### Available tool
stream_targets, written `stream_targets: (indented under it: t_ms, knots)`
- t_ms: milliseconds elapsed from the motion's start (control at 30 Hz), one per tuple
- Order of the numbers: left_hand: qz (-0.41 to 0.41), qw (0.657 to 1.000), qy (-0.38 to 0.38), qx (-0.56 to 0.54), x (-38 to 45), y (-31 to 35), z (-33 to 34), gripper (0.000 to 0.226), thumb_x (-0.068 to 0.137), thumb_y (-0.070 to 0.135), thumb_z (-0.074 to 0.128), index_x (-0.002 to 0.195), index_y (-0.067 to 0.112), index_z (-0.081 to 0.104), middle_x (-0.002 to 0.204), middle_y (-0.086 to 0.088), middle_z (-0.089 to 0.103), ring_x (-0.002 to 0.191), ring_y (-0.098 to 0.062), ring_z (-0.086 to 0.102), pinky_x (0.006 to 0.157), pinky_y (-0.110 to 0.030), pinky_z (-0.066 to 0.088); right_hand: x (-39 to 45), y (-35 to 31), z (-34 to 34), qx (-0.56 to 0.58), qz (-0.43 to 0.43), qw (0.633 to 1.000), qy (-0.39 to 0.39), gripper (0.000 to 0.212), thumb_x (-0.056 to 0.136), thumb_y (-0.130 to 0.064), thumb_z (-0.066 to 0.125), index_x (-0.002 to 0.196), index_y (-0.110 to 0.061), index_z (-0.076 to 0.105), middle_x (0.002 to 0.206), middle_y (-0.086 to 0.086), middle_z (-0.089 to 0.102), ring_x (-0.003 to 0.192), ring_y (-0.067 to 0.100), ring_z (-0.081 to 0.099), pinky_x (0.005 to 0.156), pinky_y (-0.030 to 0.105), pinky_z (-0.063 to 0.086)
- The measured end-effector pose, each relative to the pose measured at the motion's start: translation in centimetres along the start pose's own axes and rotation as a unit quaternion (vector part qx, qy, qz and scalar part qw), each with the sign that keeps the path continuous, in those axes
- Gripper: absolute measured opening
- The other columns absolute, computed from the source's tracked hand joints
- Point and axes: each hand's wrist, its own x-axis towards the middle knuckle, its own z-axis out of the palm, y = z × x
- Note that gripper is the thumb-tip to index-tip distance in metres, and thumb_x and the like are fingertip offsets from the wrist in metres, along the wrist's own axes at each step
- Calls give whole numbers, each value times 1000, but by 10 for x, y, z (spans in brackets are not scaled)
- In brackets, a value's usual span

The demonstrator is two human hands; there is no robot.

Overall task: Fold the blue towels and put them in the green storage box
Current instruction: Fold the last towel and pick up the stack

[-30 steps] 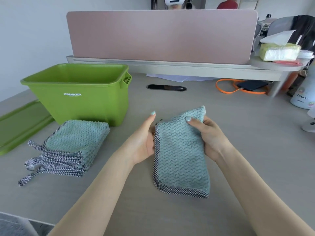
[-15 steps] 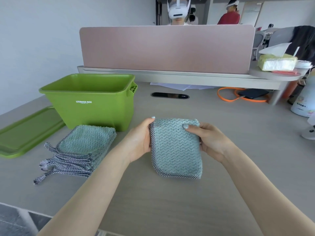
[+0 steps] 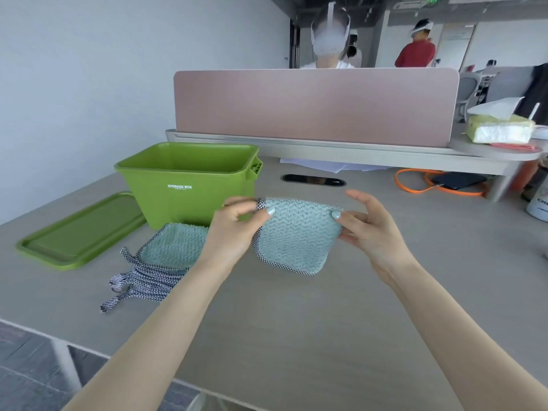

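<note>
A folded blue towel (image 3: 296, 237) with a checked border is held up a little above the desk in front of me. My left hand (image 3: 237, 229) pinches its top left corner and my right hand (image 3: 367, 226) pinches its right edge with the thumb on top. The open green storage box (image 3: 189, 185) stands just behind and left of my left hand, and nothing shows inside it from here. A stack of blue towels (image 3: 166, 250) with checked hanging loops lies on the desk in front of the box.
The box's green lid (image 3: 83, 229) lies flat at the left. A pink desk divider (image 3: 314, 105) and a shelf run across the back. An orange cable (image 3: 415, 185), a dark phone (image 3: 456, 179) and a tissue pack (image 3: 501, 129) sit at the right. People stand behind the divider.
The towel went from a long half fold to a small square. Both hands now lift it off the desk and carry it slightly left toward the box.
</note>
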Motion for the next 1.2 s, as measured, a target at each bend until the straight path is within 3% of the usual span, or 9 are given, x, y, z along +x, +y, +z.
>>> stream_targets:
  t_ms: [67,167,367,500,667,800,933,1100,1200]
  knots:
    - [36,999,18,-8,1,6,-8,8,79,23,70,75,17,72,127,17,52,107,16,49,92,-9,32,-2,-5,6,-7,-30,999,-33,27,88,-9,60,105,-29,59,84,5,64,85,12,60,91,31,51]
    - [60,998,19,0,3,12,-22,17,79,24,69,69,11,69,133,27,43,131,2,35,107,-27,22,-1,-11,14,-52,-50,996,-60,20,89,-14,60,95,-31,66,91,-3,70,89,6,61,99,32,45]
    - [14,994,17,-104,-9,28,-45,25,82,23,67,74,-2,66,74,-7,63,72,-14,56,73,-29,41,2,-15,36,-99,-59,992,-50,18,90,-30,58,78,-20,65,80,-14,64,83,3,56,90,29,44]
    - [-81,973,48,-212,-10,25,-57,16,85,17,63,69,15,68,69,4,71,65,-9,66,66,-24,52,-1,-11,64,0,5,993,-118,44,85,-52,53,109,-16,61,111,-9,67,105,5,61,94,35,47]
    - [-156,951,83,-254,-14,8,-76,17,91,22,55,97,9,63,90,-6,69,79,-19,65,74,-31,52,-17,2,109,-13,21,981,-194,21,85,-25,62,104,-18,64,102,-4,73,94,12,69,80,26,56]
    - [-160,972,21,-171,-18,-13,-98,13,91,15,52,92,19,64,94,-1,69,88,-20,63,85,-37,48,-13,16,136,21,77,992,-102,16,93,-21,54,93,-11,67,98,6,73,92,23,69,85,39,55]
    - [-155,988,-1,-12,-13,-32,-115,38,91,14,49,124,32,51,115,7,64,106,-18,59,88,-39,45,-6,27,162,-1,94,994,-64,28,94,-29,49,115,-14,57,110,5,67,100,24,65,94,47,49]
    - [-98,987,84,91,8,-37,-133,42,94,15,38,135,23,45,131,2,55,116,-17,54,102,-36,40,-11,24,174,-56,38,974,-216,75,90,-25,57,147,-42,10,137,-10,48,117,12,54,67,23,54]
    - [-77,982,102,140,21,-36,-142,34,96,17,36,126,16,53,113,-1,60,99,-17,56,80,-28,40,-5,21,176,-127,25,957,-259,64,88,-25,61,142,-39,31,121,-19,51,115,8,49,102,32,43]
